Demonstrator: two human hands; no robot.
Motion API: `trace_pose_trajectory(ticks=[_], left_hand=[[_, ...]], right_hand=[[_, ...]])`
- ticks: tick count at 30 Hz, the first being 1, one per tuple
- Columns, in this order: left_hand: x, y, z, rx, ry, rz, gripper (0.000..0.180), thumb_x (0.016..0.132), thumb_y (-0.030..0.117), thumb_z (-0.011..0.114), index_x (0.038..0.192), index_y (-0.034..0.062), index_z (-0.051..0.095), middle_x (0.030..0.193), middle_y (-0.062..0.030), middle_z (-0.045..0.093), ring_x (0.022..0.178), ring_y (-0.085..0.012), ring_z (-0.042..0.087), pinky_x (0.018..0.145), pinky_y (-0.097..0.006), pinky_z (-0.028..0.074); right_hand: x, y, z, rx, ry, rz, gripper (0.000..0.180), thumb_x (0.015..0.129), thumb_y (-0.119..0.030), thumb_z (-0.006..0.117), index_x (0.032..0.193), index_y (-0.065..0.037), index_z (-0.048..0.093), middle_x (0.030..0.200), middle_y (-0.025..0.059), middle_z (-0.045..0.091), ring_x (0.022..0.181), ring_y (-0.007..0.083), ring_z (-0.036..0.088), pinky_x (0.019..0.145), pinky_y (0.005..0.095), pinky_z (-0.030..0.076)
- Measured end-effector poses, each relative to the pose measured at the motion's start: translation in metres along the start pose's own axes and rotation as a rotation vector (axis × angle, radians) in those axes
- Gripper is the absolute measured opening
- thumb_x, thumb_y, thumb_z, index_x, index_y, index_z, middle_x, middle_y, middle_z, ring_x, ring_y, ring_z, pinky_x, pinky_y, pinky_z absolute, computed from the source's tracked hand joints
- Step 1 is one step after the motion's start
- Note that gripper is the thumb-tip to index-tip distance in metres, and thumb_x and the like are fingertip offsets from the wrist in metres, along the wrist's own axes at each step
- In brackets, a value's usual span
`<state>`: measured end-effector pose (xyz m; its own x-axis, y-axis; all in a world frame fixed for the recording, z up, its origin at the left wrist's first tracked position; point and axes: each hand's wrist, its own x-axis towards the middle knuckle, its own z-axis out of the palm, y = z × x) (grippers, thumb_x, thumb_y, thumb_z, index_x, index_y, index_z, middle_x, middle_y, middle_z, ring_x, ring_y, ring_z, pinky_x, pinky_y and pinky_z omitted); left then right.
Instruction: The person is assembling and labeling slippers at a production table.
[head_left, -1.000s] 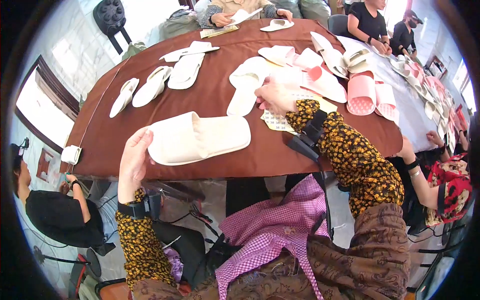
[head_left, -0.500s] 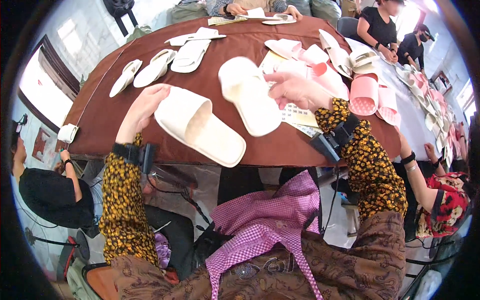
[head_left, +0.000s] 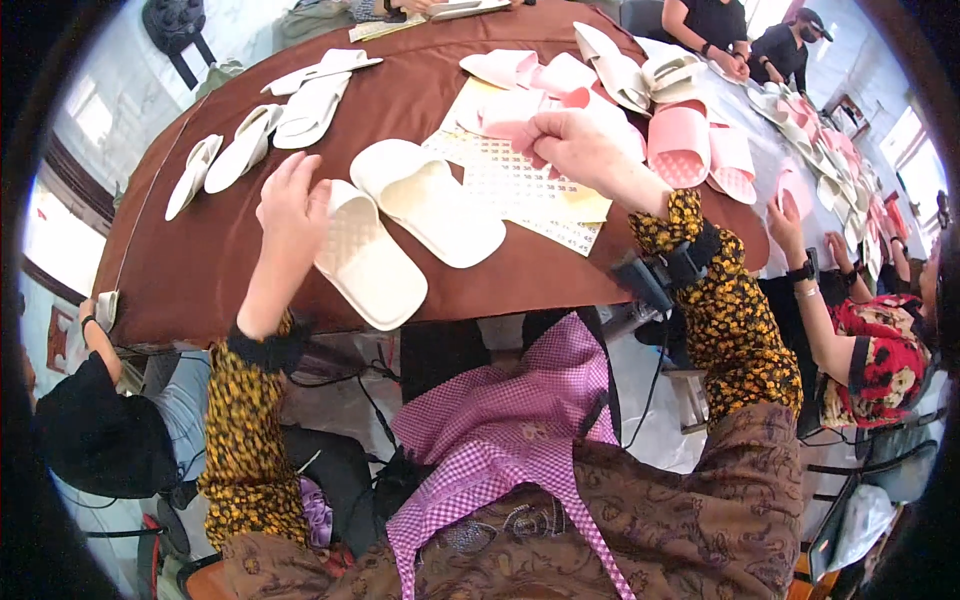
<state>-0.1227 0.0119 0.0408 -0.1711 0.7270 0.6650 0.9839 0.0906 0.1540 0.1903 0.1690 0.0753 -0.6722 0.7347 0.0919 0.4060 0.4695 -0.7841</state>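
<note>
Two cream slippers (head_left: 400, 225) side by side on brown table (head_left: 200, 260), left hand (head_left: 290, 205) open touching one, right hand (head_left: 570, 145) pinching pink slipper (head_left: 515, 112)

Left hand (head_left: 292, 205) touches a cream slipper (head_left: 368, 262); right hand (head_left: 572, 148) grips a pink one (head_left: 515, 112).

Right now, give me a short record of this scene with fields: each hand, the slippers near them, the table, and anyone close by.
left hand: open, fingers resting on the near cream slipper
right hand: raised over the patterned sheet, fingers curled at a pink piece; whether it grips is unclear
second cream slipper: lies beside the first, sole down
pink slippers: grouped to the right of the right hand
white slippers: several at the table's far left
table: brown cloth cover
co-worker's hand: at the right edge
</note>
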Motion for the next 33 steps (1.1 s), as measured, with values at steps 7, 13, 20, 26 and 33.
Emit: trace_pose_trajectory(ticks=[7,13,20,26,33], left_hand=[[-0.045,0.125,-0.014,-0.275,-0.246,0.349,0.031,0.084,0.014,0.060,0.113,0.0018,0.060,0.122,-0.0155,0.058,0.115,-0.0352,0.050,0.099,-0.044,0.036],[-0.052,0.152,0.015,-0.219,-0.274,0.402,0.039,0.085,0.026,0.062,0.118,0.0050,0.058,0.127,-0.0108,0.054,0.118,-0.0353,0.045,0.099,-0.046,0.032],[-0.049,0.160,0.027,-0.204,-0.260,0.387,0.040,0.084,0.032,0.063,0.115,0.0077,0.060,0.113,-0.0074,0.056,0.109,-0.0306,0.046,0.093,-0.045,0.034],[-0.044,0.173,0.026,-0.157,-0.305,0.318,0.038,0.083,0.039,0.063,0.114,0.0176,0.062,0.099,-0.0066,0.053,0.099,-0.0267,0.045,0.085,-0.043,0.034],[-0.045,0.174,0.027,-0.114,-0.305,0.305,0.038,0.083,0.043,0.061,0.114,0.0212,0.063,0.099,-0.0066,0.053,0.097,-0.0266,0.045,0.085,-0.044,0.033]], right_hand=[[-0.028,0.022,0.040,-0.250,0.103,-0.223,0.020,0.079,-0.005,0.052,0.086,-0.005,0.070,0.084,0.0152,0.068,0.082,0.0298,0.066,0.075,0.0389,0.051],[-0.035,0.034,0.047,-0.243,0.167,-0.250,0.018,0.078,0.000,0.051,0.086,0.001,0.067,0.085,0.0218,0.066,0.085,0.0349,0.064,0.079,0.0410,0.050],[-0.037,0.048,0.030,-0.299,0.286,-0.296,0.020,0.081,0.001,0.046,0.088,-0.001,0.065,0.085,0.0177,0.067,0.082,0.0293,0.065,0.077,0.0367,0.051],[-0.036,0.063,0.024,-0.287,0.309,-0.316,0.016,0.078,0.001,0.051,0.082,0.000,0.066,0.080,0.0204,0.064,0.082,0.0345,0.063,0.077,0.0399,0.050],[-0.048,0.055,0.032,-0.394,0.302,-0.289,0.014,0.080,-0.003,0.055,0.091,-0.002,0.064,0.094,0.0183,0.061,0.092,0.0356,0.060,0.081,0.0416,0.049]])
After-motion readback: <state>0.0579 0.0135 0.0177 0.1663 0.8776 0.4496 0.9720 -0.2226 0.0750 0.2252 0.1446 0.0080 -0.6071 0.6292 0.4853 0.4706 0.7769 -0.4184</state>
